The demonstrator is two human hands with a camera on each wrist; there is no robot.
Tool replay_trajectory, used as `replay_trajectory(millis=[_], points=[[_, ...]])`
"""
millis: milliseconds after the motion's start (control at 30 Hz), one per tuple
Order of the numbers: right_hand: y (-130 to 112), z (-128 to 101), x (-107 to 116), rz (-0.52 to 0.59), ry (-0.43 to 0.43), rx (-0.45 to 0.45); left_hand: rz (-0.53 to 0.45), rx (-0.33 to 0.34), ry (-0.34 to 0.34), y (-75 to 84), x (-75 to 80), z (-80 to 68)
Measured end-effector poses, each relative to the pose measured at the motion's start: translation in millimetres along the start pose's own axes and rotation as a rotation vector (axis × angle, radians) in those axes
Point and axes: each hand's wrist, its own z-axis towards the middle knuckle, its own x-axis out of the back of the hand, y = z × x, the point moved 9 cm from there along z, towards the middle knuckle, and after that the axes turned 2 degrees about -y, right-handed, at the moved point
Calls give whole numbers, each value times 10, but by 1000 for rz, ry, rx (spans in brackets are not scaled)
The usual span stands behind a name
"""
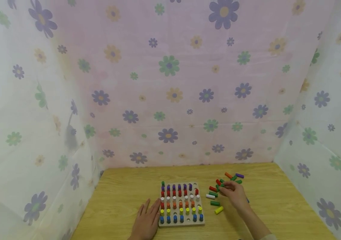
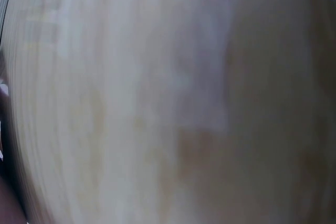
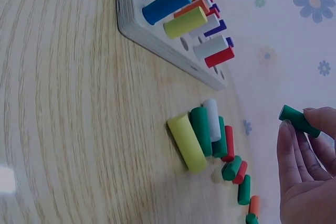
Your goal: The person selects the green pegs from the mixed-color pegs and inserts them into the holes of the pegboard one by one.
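The right hand [image 1: 233, 195] pinches a green peg [image 3: 298, 120] between its fingers [image 3: 291, 156], just above the loose pegs [image 1: 215, 196] lying right of the pegboard [image 1: 181, 204]; the pegboard stands near the front edge of the tabletop [image 1: 122, 196], with rows of coloured pegs in it; the left hand [image 1: 147, 220] rests flat at the board's left side, fingers straight and slightly apart.
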Motion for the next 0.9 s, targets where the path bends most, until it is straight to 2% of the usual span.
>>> replay_trajectory(millis=[367,900], points=[[-91,-28,-168,-12,-19,-3,-12,-4,9,2,-1,-11],[-176,20,-453,58,-47,37,-17,-2,-8,-11,-11,-11]])
